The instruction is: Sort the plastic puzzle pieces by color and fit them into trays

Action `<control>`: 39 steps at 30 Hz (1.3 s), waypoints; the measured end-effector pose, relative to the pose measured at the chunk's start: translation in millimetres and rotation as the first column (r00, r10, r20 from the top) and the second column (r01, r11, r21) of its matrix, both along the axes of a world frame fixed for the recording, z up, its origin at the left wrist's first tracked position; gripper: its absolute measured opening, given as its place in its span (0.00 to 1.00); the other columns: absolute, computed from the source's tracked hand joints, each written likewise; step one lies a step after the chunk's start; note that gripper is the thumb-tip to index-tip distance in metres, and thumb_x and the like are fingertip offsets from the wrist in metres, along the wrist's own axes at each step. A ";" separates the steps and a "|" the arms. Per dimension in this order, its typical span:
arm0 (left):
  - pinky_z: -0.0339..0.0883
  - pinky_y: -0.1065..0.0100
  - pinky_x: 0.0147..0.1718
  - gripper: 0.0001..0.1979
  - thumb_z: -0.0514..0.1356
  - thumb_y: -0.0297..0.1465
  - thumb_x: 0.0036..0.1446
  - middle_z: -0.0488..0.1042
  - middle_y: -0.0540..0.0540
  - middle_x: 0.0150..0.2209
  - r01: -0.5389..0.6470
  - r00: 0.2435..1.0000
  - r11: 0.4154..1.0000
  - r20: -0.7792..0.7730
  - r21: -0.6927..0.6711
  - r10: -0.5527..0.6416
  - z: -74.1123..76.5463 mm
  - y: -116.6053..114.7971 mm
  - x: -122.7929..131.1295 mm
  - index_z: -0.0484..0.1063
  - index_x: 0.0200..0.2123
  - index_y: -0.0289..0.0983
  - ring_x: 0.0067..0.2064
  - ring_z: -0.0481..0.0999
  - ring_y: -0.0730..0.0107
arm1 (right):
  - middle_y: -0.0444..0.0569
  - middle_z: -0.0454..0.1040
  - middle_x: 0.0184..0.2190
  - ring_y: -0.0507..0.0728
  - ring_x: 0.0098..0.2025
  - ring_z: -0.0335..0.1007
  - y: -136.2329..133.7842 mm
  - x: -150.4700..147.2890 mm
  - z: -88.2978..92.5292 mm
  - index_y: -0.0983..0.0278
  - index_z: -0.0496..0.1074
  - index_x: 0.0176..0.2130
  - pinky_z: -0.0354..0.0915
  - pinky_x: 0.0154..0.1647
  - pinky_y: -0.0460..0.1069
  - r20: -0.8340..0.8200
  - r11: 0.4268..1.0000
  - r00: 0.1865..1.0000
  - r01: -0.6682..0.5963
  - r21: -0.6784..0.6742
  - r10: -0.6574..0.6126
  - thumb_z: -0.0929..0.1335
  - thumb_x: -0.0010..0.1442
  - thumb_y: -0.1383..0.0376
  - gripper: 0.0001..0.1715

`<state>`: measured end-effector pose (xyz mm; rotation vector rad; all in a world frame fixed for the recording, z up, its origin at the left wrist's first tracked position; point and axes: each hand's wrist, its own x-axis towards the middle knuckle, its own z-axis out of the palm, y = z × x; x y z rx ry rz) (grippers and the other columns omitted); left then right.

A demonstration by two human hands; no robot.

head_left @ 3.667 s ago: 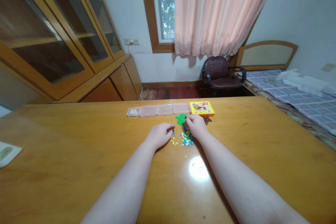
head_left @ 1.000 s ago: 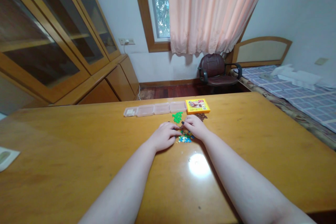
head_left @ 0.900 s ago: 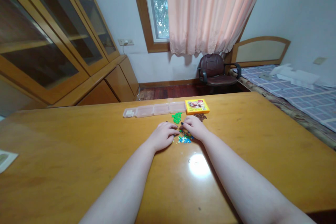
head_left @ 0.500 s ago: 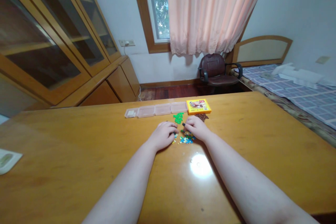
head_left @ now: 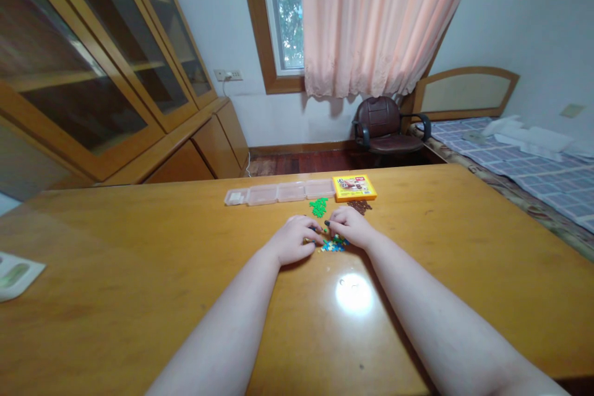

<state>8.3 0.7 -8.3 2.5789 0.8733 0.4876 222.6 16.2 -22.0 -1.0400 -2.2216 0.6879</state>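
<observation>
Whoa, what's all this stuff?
table: one, brown, foreground
tray: one, clear, table's far side
box: one, yellow, beside tray
green pile: one, green, before tray
brown pile: one, brown, before box
mixed pile: one, multicoloured, on table
white object: one, white, table's left
cabinet: one, brown, left
window: one, brown-framed, background
curtain: one, pink, by window
chair: one, maroon, below curtain
bed: one, blue-checked, right
left hand, right hand: two, bare, by mixed pile
</observation>
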 end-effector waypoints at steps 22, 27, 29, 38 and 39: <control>0.55 0.54 0.56 0.14 0.58 0.32 0.53 0.66 0.45 0.55 -0.076 0.995 0.994 -0.060 0.077 0.081 -3.3 -0.5 -1.2 0.75 0.44 0.46 0.56 0.63 0.57 | 0.45 0.67 0.17 0.50 0.23 0.61 0.1 -0.1 -1.4 0.64 0.73 0.16 0.57 0.30 0.47 -0.043 0.998 0.999 -0.016 -0.053 0.014 0.63 0.57 0.63 0.21; 0.56 0.52 0.56 0.17 0.56 0.30 0.54 0.64 0.44 0.57 -0.162 0.983 0.982 -0.066 0.094 0.169 -6.1 1.8 -0.6 0.73 0.47 0.45 0.57 0.62 0.57 | 0.46 0.69 0.20 0.51 0.25 0.62 2.4 0.5 -4.3 0.64 0.76 0.21 0.57 0.33 0.47 0.003 0.996 0.996 0.085 -0.024 -0.085 0.62 0.59 0.65 0.21; 0.56 0.54 0.56 0.16 0.56 0.28 0.54 0.65 0.45 0.56 -0.177 0.983 0.980 -0.040 0.091 0.181 -4.8 2.0 -0.2 0.74 0.45 0.45 0.56 0.63 0.58 | 0.45 0.68 0.19 0.52 0.26 0.62 2.3 0.2 -4.4 0.64 0.76 0.21 0.57 0.32 0.47 0.005 0.992 0.992 0.129 -0.008 -0.129 0.62 0.59 0.65 0.20; 0.58 0.58 0.53 0.11 0.60 0.29 0.49 0.69 0.48 0.51 0.031 0.999 0.999 0.010 0.009 -0.031 3.0 -2.6 1.0 0.78 0.36 0.46 0.51 0.67 0.62 | 0.43 0.64 0.16 0.50 0.23 0.59 -0.2 -0.1 -0.6 0.66 0.73 0.17 0.55 0.29 0.46 -0.045 0.998 0.997 -0.060 -0.029 0.058 0.64 0.57 0.67 0.20; 0.58 0.58 0.53 0.11 0.61 0.29 0.49 0.69 0.48 0.51 0.034 0.999 0.999 0.004 0.006 -0.034 2.6 -2.4 0.9 0.78 0.36 0.46 0.51 0.67 0.62 | 0.43 0.64 0.16 0.50 0.23 0.59 -0.2 -0.3 -0.6 0.66 0.73 0.17 0.55 0.29 0.46 -0.044 0.997 0.997 -0.066 -0.030 0.065 0.64 0.57 0.67 0.20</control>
